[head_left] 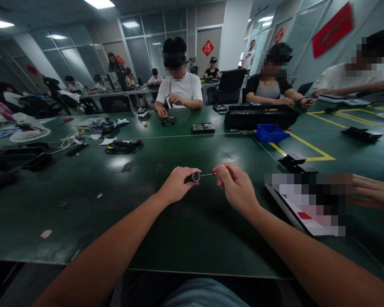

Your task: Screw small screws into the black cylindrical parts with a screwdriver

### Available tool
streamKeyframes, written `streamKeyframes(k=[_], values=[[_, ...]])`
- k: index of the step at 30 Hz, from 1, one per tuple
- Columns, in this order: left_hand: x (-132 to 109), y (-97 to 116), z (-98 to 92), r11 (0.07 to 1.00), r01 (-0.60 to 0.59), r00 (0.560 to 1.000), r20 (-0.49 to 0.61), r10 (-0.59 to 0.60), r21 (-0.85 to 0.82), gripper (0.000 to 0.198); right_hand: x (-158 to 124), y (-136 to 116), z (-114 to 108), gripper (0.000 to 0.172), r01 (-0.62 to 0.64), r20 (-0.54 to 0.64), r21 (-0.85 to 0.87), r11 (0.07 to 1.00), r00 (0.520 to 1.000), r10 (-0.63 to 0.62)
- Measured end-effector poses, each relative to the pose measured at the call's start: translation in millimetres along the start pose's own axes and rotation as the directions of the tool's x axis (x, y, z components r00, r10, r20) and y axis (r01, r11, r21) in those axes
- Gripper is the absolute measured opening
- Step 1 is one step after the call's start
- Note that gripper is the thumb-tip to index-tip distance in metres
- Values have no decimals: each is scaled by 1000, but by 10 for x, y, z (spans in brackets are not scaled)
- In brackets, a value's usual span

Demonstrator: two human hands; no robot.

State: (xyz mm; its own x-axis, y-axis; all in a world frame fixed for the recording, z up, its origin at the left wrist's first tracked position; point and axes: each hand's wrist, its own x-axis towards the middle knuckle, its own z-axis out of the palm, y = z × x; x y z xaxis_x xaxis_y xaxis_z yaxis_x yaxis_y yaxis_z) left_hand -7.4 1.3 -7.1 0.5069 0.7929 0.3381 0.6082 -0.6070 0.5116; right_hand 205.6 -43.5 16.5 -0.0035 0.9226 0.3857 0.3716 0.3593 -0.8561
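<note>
My left hand point(176, 184) grips a small dark cylinder point(196, 177) between thumb and fingers, its round end turned toward me. That end has a pale rim and some inner detail too small to make out. In my right hand point(236, 184) the fingers are closed around the reddish handle of a thin screwdriver point(206, 175). Its slim metal shaft points left, and the tip is at or beside the cylinder's right side; I cannot tell whether they touch. Both hands are held over the green table point(141, 230), near its middle.
Beyond my hands lie a coiled black cable point(123, 146), a green circuit-board unit point(203, 127), a blue bin point(271, 133) and a long black tray point(262, 117). Black brackets point(296, 164) are at right. A co-worker's hand point(376, 192) reaches over a partly blurred flat item point(318, 226).
</note>
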Motion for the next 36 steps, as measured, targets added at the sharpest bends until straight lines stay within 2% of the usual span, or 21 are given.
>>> streamKeyframes(k=[3, 7, 12, 19, 21, 23, 26, 28, 30, 33, 36], values=[[-4, -10, 7, 1000, 0, 1000, 11, 0, 2, 36, -1, 19, 13, 35, -30, -27, -72, 997, 999, 28], [-6, -16, 11, 1000, 11, 1000, 11, -11, 2, 37, -14, 56, 17, 28, -18, 2, -27, 999, 1000, 18], [1, -5, 7, 1000, 19, 1000, 21, -19, -2, 36, -42, 44, 25, 33, 26, 7, -31, 999, 1000, -26], [7, 34, 7, 990, 74, 996, -45, -80, -121, 36, 26, 74, 70, 28, -34, -93, 209, 977, 994, 55], [9, 39, 3, 983, 60, 996, -55, -70, -172, 35, 50, 100, 88, 29, -70, -99, 324, 944, 989, 107], [15, 28, -11, 983, 25, 997, -70, -39, -182, 35, 71, 127, 107, 30, -120, -102, 474, 872, 976, 190], [36, -20, -36, 993, -21, 999, -47, 16, -116, 37, 98, 167, 126, 30, -250, -43, 633, 732, 933, 356], [51, -58, -42, 999, -1, 1000, 7, 1, -41, 38, 110, 192, 129, 29, -335, -6, 646, 686, 896, 444], [59, -82, -35, 999, 38, 998, 55, -39, 25, 39, 110, 213, 126, 28, -343, -39, 590, 731, 892, 450], [58, -78, -18, 996, 50, 994, 94, -57, 71, 39, 92, 228, 120, 29, -245, -125, 422, 873, 938, 323], [47, -41, -12, 996, 57, 995, 78, -62, 61, 39, 71, 226, 115, 31, -191, -131, 279, 941, 963, 234]])
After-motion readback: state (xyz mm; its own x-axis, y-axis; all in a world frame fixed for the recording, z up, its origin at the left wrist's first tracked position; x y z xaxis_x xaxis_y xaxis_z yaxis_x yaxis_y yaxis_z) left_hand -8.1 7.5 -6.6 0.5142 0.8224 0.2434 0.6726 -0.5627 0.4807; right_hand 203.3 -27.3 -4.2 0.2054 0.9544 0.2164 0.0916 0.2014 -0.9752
